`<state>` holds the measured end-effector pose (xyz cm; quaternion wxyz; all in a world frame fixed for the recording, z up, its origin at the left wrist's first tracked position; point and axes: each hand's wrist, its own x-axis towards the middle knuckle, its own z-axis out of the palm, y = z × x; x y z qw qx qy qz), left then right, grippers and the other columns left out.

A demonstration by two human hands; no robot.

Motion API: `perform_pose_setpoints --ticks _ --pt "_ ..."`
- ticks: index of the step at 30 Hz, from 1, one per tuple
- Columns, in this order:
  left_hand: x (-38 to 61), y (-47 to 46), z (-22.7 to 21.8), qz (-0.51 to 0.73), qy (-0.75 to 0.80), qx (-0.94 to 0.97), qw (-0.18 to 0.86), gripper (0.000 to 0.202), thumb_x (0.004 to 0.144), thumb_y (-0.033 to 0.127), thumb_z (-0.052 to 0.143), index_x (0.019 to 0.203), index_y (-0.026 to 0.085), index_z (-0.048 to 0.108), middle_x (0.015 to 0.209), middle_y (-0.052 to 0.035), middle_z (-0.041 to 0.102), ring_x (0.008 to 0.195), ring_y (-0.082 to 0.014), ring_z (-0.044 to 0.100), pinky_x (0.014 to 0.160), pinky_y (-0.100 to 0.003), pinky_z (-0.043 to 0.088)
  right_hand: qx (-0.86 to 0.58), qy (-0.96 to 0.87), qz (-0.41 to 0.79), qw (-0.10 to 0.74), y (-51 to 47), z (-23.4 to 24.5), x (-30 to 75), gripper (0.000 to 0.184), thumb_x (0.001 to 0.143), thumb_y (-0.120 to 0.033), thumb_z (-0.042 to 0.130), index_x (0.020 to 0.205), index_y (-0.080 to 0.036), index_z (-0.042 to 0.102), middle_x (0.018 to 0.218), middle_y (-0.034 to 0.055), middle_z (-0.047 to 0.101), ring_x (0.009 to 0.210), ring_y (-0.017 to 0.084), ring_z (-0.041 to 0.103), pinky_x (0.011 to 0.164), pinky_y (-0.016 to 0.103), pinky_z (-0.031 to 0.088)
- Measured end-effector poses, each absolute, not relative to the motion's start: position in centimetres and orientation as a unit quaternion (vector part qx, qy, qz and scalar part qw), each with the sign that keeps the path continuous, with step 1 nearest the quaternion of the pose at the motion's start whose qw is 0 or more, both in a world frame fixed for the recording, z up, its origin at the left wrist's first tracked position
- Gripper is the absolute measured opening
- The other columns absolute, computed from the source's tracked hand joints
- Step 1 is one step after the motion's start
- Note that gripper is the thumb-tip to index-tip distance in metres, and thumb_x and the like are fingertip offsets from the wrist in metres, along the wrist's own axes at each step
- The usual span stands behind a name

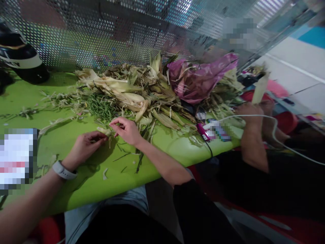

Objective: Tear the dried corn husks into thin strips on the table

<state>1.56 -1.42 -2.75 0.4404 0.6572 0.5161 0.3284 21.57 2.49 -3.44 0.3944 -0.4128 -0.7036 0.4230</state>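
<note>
My left hand [86, 146], with a pale watch on its wrist, pinches a small pale-green plant piece [103, 131] above the green tabletop [142, 173]. Close by on the right, my right hand [127, 131] has thumb and fingers drawn together at the end of that piece; what lies between its fingertips is too small to make out. Just beyond my hands is a heap of thin green strips [101, 107]. Behind it lies a big pile of dry corn husks [127, 91]. Stem scraps and a small white shred [105, 174] are scattered near me.
A pink plastic bag [200, 79] rests on the husks, against a perforated metal panel [122, 30]. At left are a dark bottle [22, 57] and a blurred-out screen [16, 157]. On the right, a white cable [274, 125] crosses near another person's hand [250, 112] holding a pale husk.
</note>
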Motion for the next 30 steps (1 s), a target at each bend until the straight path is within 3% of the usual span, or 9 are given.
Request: perform_pose_setpoints --ticks 3,8,15,19,23,28,30 --pt "1.5 -1.6 -2.8 0.347 0.496 0.68 0.414 0.015 0.075 0.031 0.072 0.087 0.024 0.077 0.089 -0.0065 0.076 0.081 -0.0243 0.068 0.073 -0.03 0.053 -0.412 -0.721 0.445 0.336 2.4 -3.1 21.6 0.022 0.092 -0.039 0.056 0.093 -0.017 0.06 0.089 0.0027 0.067 0.058 0.009 0.063 0.056 0.022 0.049" --pt "1.4 -1.7 -3.0 0.398 0.514 0.657 0.382 0.026 0.072 0.028 0.074 0.098 0.027 0.075 0.088 -0.006 0.075 0.082 -0.0254 0.067 0.072 -0.03 0.051 -0.39 -0.762 0.453 0.249 2.6 -2.9 21.9 0.017 0.092 -0.032 0.056 0.095 -0.016 0.062 0.079 0.0002 0.065 0.056 0.009 0.06 0.063 0.024 0.049" --pt "1.1 -1.3 -3.6 0.357 0.53 0.705 0.307 0.023 0.084 0.037 0.064 0.101 0.023 0.069 0.089 -0.0066 0.074 0.079 -0.0232 0.067 0.07 -0.03 0.049 -0.378 -0.755 0.498 0.197 3.0 -2.9 22.0 0.011 0.09 -0.024 0.058 0.092 -0.014 0.062 0.078 0.0011 0.064 0.064 0.009 0.055 0.062 0.022 0.045" --pt "1.1 -1.2 -3.4 0.345 0.579 0.684 0.28 0.027 0.082 0.045 0.064 0.095 0.022 0.065 0.084 -0.0066 0.07 0.074 -0.0214 0.062 0.062 -0.029 0.047 -0.358 -0.716 0.572 0.177 3.1 -2.6 21.9 0.007 0.09 -0.021 0.056 0.091 -0.014 0.059 0.076 -0.0002 0.061 0.06 0.008 0.053 0.056 0.02 0.046" --pt "1.3 -1.4 -3.0 0.328 0.588 0.644 0.363 0.032 0.08 0.051 0.065 0.077 0.019 0.066 0.062 -0.0022 0.062 0.057 -0.0159 0.053 0.05 -0.025 0.038 -0.343 -0.692 0.609 0.179 3.2 -2.7 21.8 0.005 0.091 -0.019 0.056 0.089 -0.015 0.057 0.074 -0.0017 0.059 0.058 0.006 0.051 0.055 0.019 0.046" --pt "1.5 -1.4 -2.8 0.335 0.547 0.621 0.45 0.038 0.08 0.047 0.066 0.1 0.016 0.074 0.064 -0.0016 0.064 0.054 -0.0141 0.052 0.05 -0.023 0.037 -0.332 -0.695 0.613 0.176 3.4 -3.0 22.0 0.006 0.091 -0.02 0.056 0.09 -0.014 0.058 0.073 -0.0018 0.059 0.057 0.006 0.051 0.055 0.019 0.046" --pt "1.4 -1.4 -2.9 0.309 0.535 0.626 0.476 0.037 0.08 0.045 0.065 0.101 0.016 0.074 0.069 -0.0028 0.068 0.056 -0.015 0.055 0.05 -0.023 0.039 -0.33 -0.694 0.613 0.181 3.4 -3.0 22.0 0.008 0.091 -0.022 0.056 0.09 -0.014 0.058 0.074 -0.0015 0.059 0.058 0.007 0.052 0.055 0.02 0.046"
